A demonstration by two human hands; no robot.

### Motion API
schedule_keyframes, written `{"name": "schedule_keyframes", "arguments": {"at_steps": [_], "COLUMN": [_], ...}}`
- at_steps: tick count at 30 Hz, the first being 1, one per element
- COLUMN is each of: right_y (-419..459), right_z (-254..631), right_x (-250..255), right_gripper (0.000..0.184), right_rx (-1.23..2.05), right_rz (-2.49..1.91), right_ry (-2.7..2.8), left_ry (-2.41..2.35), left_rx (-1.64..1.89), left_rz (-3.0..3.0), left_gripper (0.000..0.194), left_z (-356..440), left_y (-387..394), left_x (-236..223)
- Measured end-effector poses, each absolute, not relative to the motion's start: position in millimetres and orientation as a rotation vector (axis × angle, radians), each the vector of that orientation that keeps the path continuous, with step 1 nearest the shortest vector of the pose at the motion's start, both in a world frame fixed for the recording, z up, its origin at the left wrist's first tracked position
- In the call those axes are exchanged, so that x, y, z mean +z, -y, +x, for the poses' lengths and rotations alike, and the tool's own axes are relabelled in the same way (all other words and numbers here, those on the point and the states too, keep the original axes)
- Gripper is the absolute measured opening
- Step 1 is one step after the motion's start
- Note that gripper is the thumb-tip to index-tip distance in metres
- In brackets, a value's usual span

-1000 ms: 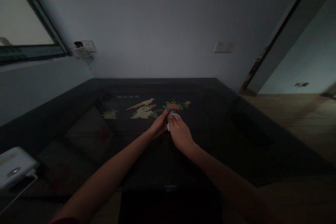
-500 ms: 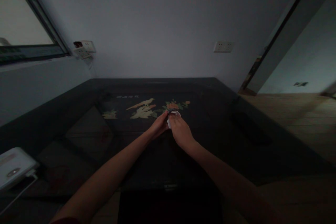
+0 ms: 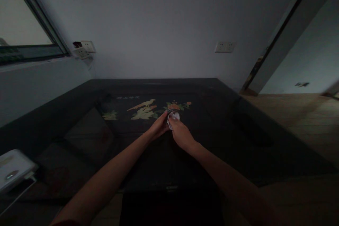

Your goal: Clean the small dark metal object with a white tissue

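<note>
Both my arms reach out over a dark glass-topped table [image 3: 238, 127]. My left hand [image 3: 158, 128] and my right hand [image 3: 180, 134] meet at the table's middle, fingertips together. Between them sits a small round object with a dark rim [image 3: 173, 112] and a scrap of white cloth or paper [image 3: 173, 117] pressed against it. My left hand steadies the round object from the left; my right hand pinches the white scrap on top of it. The room is dim, so the object's nature stays unclear. A painted bird-and-flower picture [image 3: 144, 110] shows under the glass just beyond my hands.
A white device with a cable [image 3: 13, 171] lies at the table's left front corner. Wall sockets [image 3: 83, 49] hang at the left corner, another socket plate [image 3: 224, 47] on the back wall. A window [image 3: 21, 24] is at left, a doorway and wooden floor [image 3: 299, 113] at right.
My hands have shifted slightly left and away with the round object. The right fingers have worked the white scrap a little over its top.
</note>
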State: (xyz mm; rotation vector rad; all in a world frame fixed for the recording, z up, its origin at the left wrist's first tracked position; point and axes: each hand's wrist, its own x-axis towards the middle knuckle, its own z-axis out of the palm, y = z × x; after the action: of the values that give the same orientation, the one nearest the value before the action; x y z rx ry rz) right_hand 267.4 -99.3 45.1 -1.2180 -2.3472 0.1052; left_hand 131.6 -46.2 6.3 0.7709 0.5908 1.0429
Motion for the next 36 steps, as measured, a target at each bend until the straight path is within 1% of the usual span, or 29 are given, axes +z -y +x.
{"name": "schedule_keyframes", "arguments": {"at_steps": [6, 10, 13, 19, 22, 27, 31, 36], "right_y": [102.0, 107.9, 110.6, 105.3, 100.5, 99.5, 101.5, 103.8], "right_z": [261.5, 257.6, 258.8, 267.0, 267.0, 262.1, 259.5, 259.0], "right_x": [45.0, 50.1, 55.7, 53.6, 44.9, 43.5, 46.6, 50.0], "right_gripper": [0.044, 0.044, 0.044, 0.042, 0.046, 0.044, 0.043, 0.044], "right_rx": [-0.218, -0.269, -0.195, 0.172, 0.205, -0.005, -0.183, -0.217], "right_rz": [-1.352, -1.466, -1.493, -1.386, -1.293, -1.317, -1.429, -1.519], "right_ry": [2.407, 2.372, 2.419, 2.402, 2.326, 2.337, 2.358, 2.374], "left_ry": [-0.63, -0.663, -0.689, -0.608, -0.635, -0.616, -0.601, -0.618], "left_rx": [1.032, 1.076, 1.11, 1.098, 1.091, 1.054, 1.092, 1.128], "left_rz": [0.798, 0.783, 0.76, 0.778, 0.755, 0.752, 0.755, 0.777], "left_gripper": [0.043, 0.034, 0.03, 0.04, 0.038, 0.038, 0.034, 0.028], "left_z": [134.6, 138.2, 138.9, 134.9, 133.9, 134.6, 137.6, 139.6], "left_y": [51.2, 54.3, 55.4, 53.6, 51.3, 49.2, 50.5, 52.8], "left_x": [10.6, 14.0, 16.2, 15.1, 12.9, 9.5, 9.6, 10.1]}}
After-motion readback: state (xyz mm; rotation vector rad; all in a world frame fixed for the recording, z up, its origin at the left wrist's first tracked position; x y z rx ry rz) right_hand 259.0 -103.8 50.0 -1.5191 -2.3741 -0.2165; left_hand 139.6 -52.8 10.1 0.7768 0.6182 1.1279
